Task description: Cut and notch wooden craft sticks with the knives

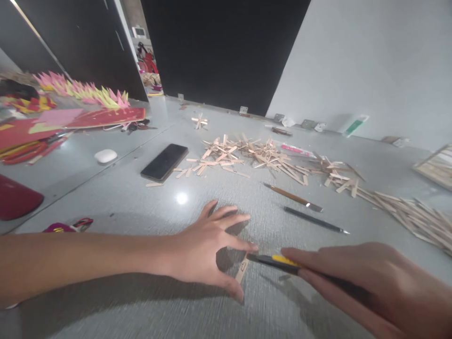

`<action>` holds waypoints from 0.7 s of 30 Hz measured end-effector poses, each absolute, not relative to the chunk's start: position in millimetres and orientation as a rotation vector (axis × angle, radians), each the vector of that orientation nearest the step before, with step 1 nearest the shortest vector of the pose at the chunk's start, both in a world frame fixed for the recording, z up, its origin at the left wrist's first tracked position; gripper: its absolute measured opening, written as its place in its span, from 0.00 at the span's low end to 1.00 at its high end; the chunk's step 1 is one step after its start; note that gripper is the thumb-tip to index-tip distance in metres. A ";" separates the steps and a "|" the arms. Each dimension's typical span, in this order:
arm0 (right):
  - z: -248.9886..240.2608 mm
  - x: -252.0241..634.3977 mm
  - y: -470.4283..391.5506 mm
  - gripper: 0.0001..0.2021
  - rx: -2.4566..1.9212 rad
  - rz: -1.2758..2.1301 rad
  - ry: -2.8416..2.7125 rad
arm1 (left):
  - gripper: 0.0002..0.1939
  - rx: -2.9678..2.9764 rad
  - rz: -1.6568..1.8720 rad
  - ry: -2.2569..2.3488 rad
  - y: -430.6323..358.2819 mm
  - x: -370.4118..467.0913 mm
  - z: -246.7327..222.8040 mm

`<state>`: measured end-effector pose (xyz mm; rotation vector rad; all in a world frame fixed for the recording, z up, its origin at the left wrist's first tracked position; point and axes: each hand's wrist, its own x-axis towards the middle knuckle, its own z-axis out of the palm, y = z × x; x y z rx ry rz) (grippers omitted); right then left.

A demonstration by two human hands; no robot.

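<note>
My left hand (215,240) is spread on the grey surface, its index fingertip touching the upper end of a short wooden stick (242,270) and its thumb by the lower end. Dark pen-like marks show on the stick. My right hand (374,278) is closed around a black and yellow utility knife (282,263). The knife's tip points left and reaches the upper end of the stick, close to my left index finger. Whether the blade touches the wood, I cannot tell. Beyond my hands lie a brown craft knife (294,197) and a dark pen (316,220).
Past the pens spreads a pile of cut wooden pieces (261,153), with long sticks (413,216) at the right. A phone (165,162) and a white case (105,156) lie left of the pile. Coloured paper (84,94) and scissors crowd the far left. A wall (381,61) stands behind.
</note>
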<state>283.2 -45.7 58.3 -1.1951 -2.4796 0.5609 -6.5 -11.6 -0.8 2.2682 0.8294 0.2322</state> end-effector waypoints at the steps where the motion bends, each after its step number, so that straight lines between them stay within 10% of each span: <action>1: 59.2 280.2 -44.7 0.15 -1.159 0.636 -2.540 | 0.42 2.269 0.243 0.828 -11.7 -6.6 -1.5; 21: 59.5 283.5 -57.1 0.17 -1.270 0.851 -2.575 | 0.43 2.241 0.278 0.815 -12.9 -7.8 -5.0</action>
